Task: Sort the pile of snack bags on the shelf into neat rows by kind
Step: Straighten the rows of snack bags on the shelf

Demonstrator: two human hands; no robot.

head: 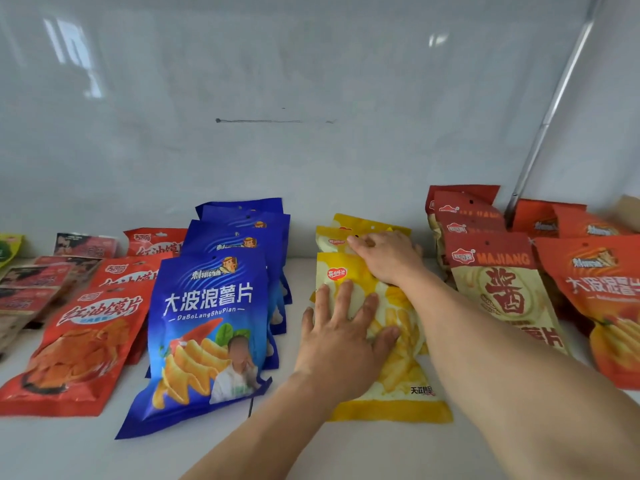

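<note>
Snack bags lie in overlapping rows on a white shelf (346, 448). In the middle runs a row of yellow bags (398, 386). My left hand (346, 327) lies flat with spread fingers on the front yellow bag. My right hand (388, 258) reaches further back and rests on the rear yellow bags (332, 237), fingers bent slightly. To the left runs a row of blue chip bags (207, 327). Further left is a row of red bags (79, 344).
Cream-and-red bags (498, 289) and orange bags (602, 292) form rows to the right. Dark red bags (31, 282) lie at the far left, with a green bag (8, 249) behind them. A white back wall and a slanted metal rail (547, 126) close the shelf.
</note>
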